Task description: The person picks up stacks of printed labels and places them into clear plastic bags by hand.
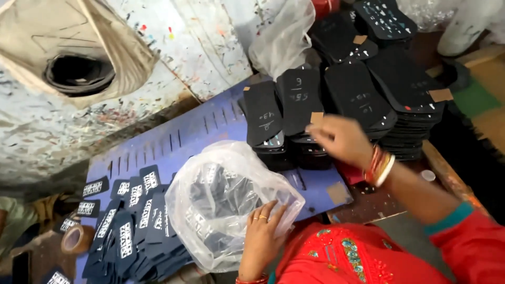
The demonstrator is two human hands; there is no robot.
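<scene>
Hands at a bench of dark cut pieces, one on a filled plastic bag.

A blue slotted board [210, 123] carries stacks of black sole-shaped pieces [363, 92] at its far end and fanned navy printed pieces [131, 231] at its near end. Between them lies a clear plastic bag [221, 200] holding more dark printed pieces. The left hand [261, 237] rests flat on the bag, fingers spread. The right hand [341, 139] pinches a small tan tag [316, 118] at the stacks. A tape roll [77, 239] lies left.
</scene>
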